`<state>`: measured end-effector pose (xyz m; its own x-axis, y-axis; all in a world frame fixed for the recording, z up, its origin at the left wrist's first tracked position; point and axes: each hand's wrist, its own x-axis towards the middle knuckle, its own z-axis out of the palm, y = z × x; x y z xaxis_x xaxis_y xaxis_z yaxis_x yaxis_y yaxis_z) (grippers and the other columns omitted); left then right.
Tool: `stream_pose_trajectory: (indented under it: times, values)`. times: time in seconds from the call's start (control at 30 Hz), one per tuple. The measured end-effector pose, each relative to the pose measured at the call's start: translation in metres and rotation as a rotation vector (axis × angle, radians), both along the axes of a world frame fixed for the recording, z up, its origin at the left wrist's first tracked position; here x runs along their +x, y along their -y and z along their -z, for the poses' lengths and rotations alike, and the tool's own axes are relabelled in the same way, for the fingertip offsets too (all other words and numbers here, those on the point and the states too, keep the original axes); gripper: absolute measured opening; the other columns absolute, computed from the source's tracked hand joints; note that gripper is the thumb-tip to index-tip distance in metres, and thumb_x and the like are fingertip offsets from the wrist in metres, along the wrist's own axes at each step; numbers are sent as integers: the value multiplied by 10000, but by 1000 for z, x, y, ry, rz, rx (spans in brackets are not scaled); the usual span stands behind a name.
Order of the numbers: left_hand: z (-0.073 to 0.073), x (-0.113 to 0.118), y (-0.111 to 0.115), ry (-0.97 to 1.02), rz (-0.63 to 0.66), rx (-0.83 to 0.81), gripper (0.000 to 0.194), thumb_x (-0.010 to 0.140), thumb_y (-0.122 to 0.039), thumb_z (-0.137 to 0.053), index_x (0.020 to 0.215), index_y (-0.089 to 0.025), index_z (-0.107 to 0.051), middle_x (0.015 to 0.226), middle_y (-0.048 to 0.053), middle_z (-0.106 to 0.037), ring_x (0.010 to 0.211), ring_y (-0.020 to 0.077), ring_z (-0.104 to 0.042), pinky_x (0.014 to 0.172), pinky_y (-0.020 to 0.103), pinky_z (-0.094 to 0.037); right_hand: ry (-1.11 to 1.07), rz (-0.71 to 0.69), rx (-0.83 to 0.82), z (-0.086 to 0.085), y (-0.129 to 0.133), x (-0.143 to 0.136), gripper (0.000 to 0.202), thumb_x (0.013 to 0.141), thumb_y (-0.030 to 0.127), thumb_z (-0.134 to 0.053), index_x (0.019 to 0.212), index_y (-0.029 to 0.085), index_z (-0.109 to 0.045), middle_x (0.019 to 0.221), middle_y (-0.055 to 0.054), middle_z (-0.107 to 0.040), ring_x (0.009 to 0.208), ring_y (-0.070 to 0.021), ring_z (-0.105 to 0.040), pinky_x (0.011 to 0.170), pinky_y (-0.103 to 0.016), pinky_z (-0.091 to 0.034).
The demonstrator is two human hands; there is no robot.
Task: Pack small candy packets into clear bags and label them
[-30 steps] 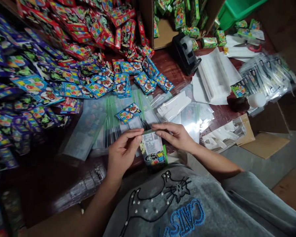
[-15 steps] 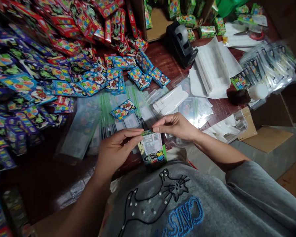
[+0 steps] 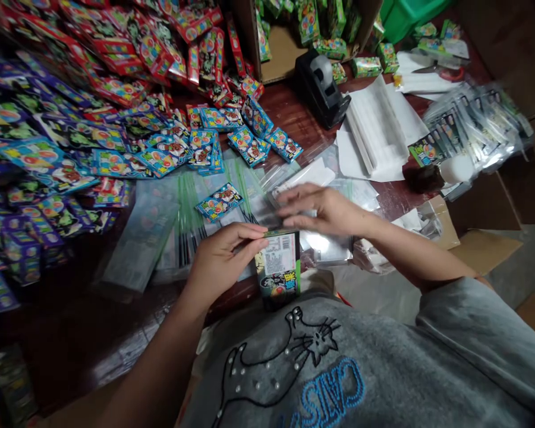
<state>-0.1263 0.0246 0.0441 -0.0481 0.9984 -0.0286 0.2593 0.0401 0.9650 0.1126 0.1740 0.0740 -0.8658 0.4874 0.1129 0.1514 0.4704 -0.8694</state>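
Over dark red tabletop. Pinching top edge of printed pouch, nearside of tape dispenser, with left hand. Right hand: blurred, fingers apart, contact unclear. Looks done: bagged packs right of dispenser. Unbagged: blue packets left of it.

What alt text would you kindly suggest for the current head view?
A left hand pinches a labelled packet; the blurred right hand is open beside it. Purple boxes and red boxes are piled at left; a tape dispenser stands beyond.

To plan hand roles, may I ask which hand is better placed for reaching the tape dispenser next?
Right hand, probably: it looks free and nearer the dispenser, while the left hand grips the package.
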Motion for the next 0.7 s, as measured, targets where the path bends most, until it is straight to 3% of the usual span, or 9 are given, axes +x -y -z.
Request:
stream_pose_trajectory:
  times: [0.07, 0.13, 0.2, 0.3, 0.43, 0.53, 0.6, 0.7]
  values:
    - [-2, 9, -13, -53, 96, 28, 131, 935, -364, -788, 914, -242, -745, 1197, 87, -829, 1068, 225, -796, 967, 400, -647, 96, 4, 330, -2, -29, -9, 307, 1046, 323, -717, 1336, 250, -785, 1380, -86, -741, 1307, -283, -642, 1172, -541, -494]
    - [-3, 17, -26, -126, 197, 51, 102, 964, -327, -737, 920, -237, -717, 1361, 107, -786, 1180, 245, -770, 1017, 427, -620, 242, -95, 547, -1, -57, -22, 364, 1020, 280, -742, 1382, 256, -760, 1367, -96, -735, 1287, -310, -607, 1142, -534, -484]
    - [-2, 22, -37, -187, 261, 62, 76, 985, -297, -689, 940, -236, -695, 1465, 120, -736, 1179, 246, -768, 1018, 435, -613, 381, -224, 660, 3, -76, -36, 352, 994, 264, -767, 1345, 262, -775, 1302, -94, -758, 1233, -312, -602, 1071, -476, -496]
    - [9, 23, -47, -248, 287, 48, 47, 988, -280, -663, 959, -247, -682, 1463, 128, -735, 973, 213, -788, 941, 415, -633, 505, -315, 717, 8, -85, -49, 182, 1003, 240, -738, 1163, 247, -826, 1182, -84, -793, 1165, -301, -618, 980, -435, -468]
    - [27, 22, -54, -277, 266, 49, 25, 963, -270, -665, 985, -265, -677, 1273, 108, -808, 927, 229, -785, 882, 398, -632, 504, -280, 696, 9, -81, -44, 129, 1000, 207, -720, 923, 237, -819, 1052, -48, -818, 1112, -286, -645, 1008, -484, -378]
    - [33, 25, -58, -297, 259, 50, 37, 952, -266, -656, 987, -273, -667, 1055, 72, -825, 972, 258, -791, 869, 391, -621, 389, -245, 593, 3, -81, -32, 149, 1025, 253, -707, 917, 241, -809, 972, -34, -806, 1039, -253, -665, 1016, -483, -353]
    - [31, 26, -58, -298, 242, 31, 39, 935, -263, -669, 968, -275, -653, 1017, 69, -822, 955, 268, -793, 850, 392, -615, 223, -229, 433, -6, -80, -23, 189, 1056, 326, -681, 942, 230, -798, 941, -31, -790, 975, -217, -676, 984, -432, -391]
    - [19, 23, -47, -230, 195, 10, 51, 950, -302, -672, 970, -267, -640, 1176, 99, -818, 1003, 271, -791, 871, 409, -610, 5, -171, 100, -23, -69, -11, 228, 1061, 422, -678, 1053, 213, -771, 984, -28, -768, 919, -171, -677, 885, -335, -473]
